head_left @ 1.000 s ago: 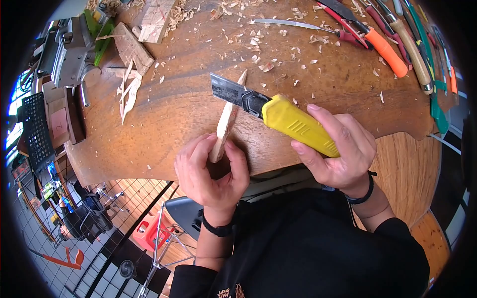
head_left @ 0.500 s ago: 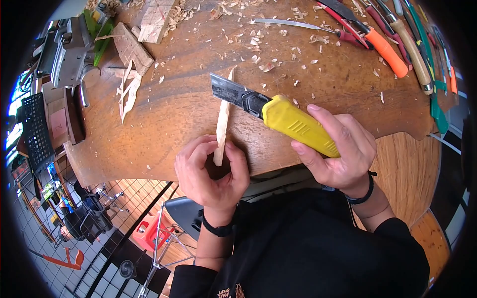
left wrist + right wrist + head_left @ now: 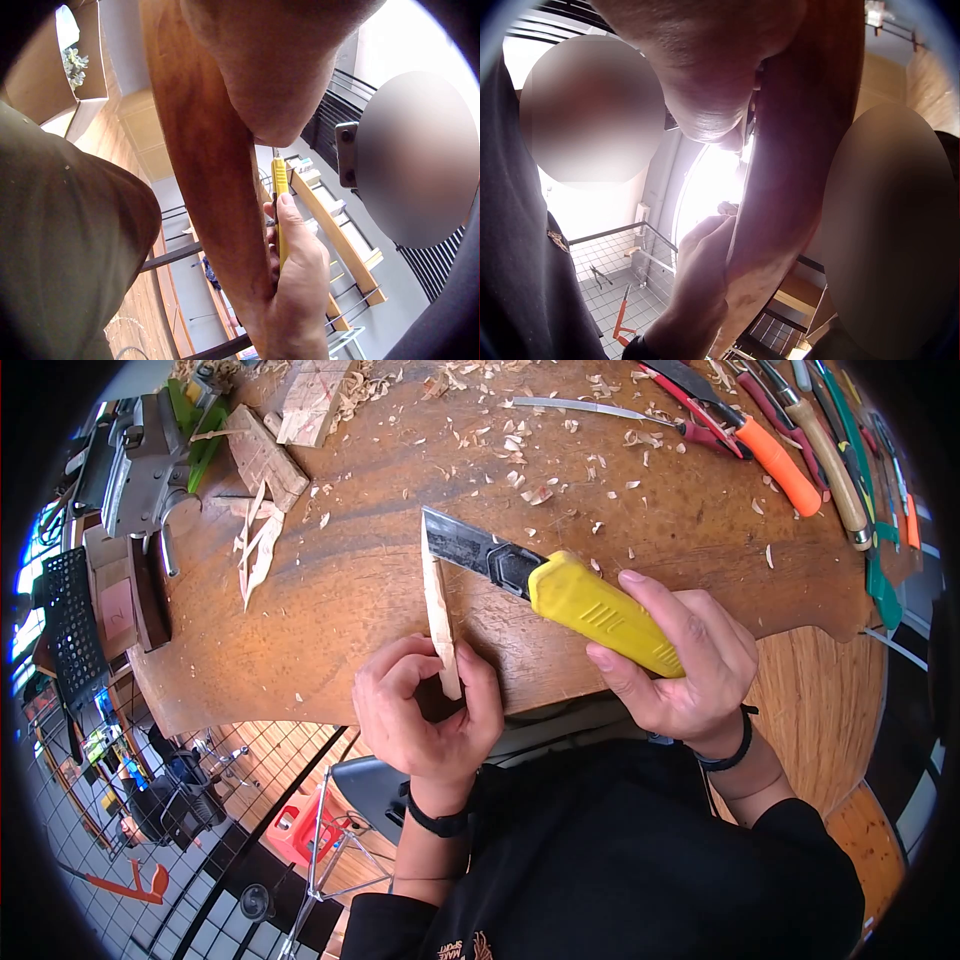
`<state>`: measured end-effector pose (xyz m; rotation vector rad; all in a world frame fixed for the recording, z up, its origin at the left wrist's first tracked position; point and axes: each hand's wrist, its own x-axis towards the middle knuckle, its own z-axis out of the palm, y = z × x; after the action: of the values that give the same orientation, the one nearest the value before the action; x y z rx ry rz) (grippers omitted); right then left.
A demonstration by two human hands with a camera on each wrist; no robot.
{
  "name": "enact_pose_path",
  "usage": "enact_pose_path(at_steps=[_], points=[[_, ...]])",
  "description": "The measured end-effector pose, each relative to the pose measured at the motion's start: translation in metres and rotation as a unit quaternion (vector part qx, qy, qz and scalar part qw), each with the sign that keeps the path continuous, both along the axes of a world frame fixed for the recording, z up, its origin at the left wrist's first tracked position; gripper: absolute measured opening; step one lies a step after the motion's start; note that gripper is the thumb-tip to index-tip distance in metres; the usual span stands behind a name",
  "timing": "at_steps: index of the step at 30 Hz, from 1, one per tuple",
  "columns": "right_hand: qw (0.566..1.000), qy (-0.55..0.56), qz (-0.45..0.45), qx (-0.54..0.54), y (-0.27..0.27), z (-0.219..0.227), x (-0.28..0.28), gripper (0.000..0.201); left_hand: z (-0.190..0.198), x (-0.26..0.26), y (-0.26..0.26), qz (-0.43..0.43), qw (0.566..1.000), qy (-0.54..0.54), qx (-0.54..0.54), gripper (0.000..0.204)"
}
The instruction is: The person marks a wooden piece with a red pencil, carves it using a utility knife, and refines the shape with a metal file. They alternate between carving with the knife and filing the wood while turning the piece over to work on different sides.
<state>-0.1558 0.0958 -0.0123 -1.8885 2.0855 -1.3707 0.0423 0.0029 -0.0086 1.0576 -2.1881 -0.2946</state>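
Between thumb and fingers, my left hand (image 3: pixel 425 705) pinches the near end of a slim, pale whittled stick (image 3: pixel 438 610) with a pointed far tip. My right hand (image 3: pixel 690 655) grips a yellow utility knife (image 3: pixel 600 610) with a wide dark blade (image 3: pixel 460 543) extended toward the left. In the head view the blade overlaps the stick's far part. The left wrist view shows the right hand (image 3: pixel 296 277) round the yellow handle (image 3: pixel 280 180) beside the table edge. In the right wrist view the left hand (image 3: pixel 701 270) is at the table edge, the stick largely hidden.
Wood shavings (image 3: pixel 515 445) lie scattered over the wooden table (image 3: pixel 340 590). Wood blocks (image 3: pixel 268 460) and a metal vise (image 3: pixel 150 470) stand at the left. A thin file (image 3: pixel 590 407), an orange-handled tool (image 3: pixel 778 465) and a wooden-handled tool (image 3: pixel 835 475) lie at the far right.
The stick's far tip has swung left, from right of the blade's middle to near the blade's tip. Its near end has shifted slightly right in the left fingers. The knife and right hand stay put.
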Motion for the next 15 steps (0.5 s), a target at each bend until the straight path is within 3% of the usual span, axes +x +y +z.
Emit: enact_pose_path(at_steps=[15], points=[[1.000,0.003,0.001,0.002,-0.0001,-0.0001,0.0000,0.051,-0.0058,0.0006,-0.0028,0.009,1.000,0.017,-0.016,0.029]])
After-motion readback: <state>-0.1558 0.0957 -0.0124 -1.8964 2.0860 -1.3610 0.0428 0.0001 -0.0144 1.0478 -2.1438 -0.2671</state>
